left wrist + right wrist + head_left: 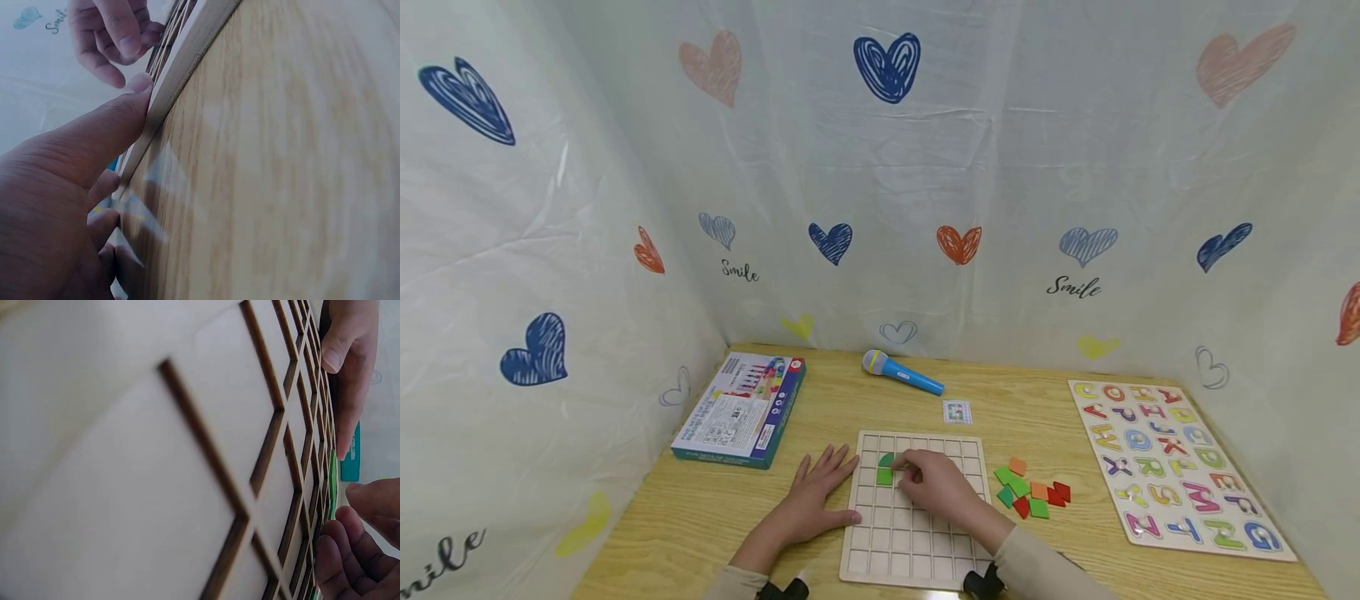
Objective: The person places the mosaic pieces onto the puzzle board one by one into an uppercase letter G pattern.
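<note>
A pale wooden grid board (pixel 917 542) lies on the table in front of me. Two green pieces (pixel 884 469) sit in its upper left cells. My right hand (pixel 917 477) rests on the board with bent fingers, its fingertips pinching the green piece (pixel 332 481) at the cell's edge. My left hand (pixel 820 492) lies flat on the table beside the board, its thumb (pixel 119 125) pressed against the board's left edge (pixel 181 69). The right wrist view shows my right fingertips (pixel 340 556) low over the grid.
A pile of loose green, red and orange pieces (pixel 1032 493) lies right of the board. An alphabet puzzle (pixel 1172 467) is at the far right, a teal box (pixel 741 408) at the left, a blue microphone (pixel 901 372) and a small card (pixel 957 411) behind. Curtain walls enclose the table.
</note>
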Tool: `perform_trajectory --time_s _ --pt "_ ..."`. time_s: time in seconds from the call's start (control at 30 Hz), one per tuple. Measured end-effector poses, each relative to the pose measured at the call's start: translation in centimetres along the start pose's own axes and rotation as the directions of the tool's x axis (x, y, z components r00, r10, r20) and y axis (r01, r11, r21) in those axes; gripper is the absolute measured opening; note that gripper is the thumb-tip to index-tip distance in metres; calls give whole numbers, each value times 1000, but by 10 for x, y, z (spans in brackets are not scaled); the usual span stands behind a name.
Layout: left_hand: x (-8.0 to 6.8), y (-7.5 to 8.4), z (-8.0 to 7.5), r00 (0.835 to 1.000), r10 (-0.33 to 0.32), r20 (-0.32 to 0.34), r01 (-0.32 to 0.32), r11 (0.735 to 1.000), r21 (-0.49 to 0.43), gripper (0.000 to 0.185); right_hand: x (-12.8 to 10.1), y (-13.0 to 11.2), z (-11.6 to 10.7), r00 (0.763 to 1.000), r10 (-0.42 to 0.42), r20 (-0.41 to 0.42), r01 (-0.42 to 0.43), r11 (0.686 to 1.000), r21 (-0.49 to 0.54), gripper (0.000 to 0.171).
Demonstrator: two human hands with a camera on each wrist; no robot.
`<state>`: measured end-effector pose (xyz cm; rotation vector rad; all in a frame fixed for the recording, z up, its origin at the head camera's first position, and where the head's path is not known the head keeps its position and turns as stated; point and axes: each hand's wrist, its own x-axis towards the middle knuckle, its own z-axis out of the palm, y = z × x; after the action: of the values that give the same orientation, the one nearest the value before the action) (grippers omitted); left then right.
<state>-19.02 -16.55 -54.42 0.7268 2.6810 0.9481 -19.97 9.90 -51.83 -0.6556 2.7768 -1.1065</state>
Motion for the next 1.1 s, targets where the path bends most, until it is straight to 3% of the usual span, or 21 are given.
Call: perform_trajectory --time_s 0.37,0.93,1.1 --pt "0 0 1 1000 -10 3 10 1000 -19 90 -23 27 -22 996 12 -91 -14 1000 -14 16" --pt "-1 3 -1 1000 -11 0 11 1000 -9 89 -59 67 -69 956 226 -187 -230 973 -1 17" --pt "-1 2 1 1000 -10 -3 10 1000 3 89 -66 82 -79 944 251 -212 -263 964 -31 17"
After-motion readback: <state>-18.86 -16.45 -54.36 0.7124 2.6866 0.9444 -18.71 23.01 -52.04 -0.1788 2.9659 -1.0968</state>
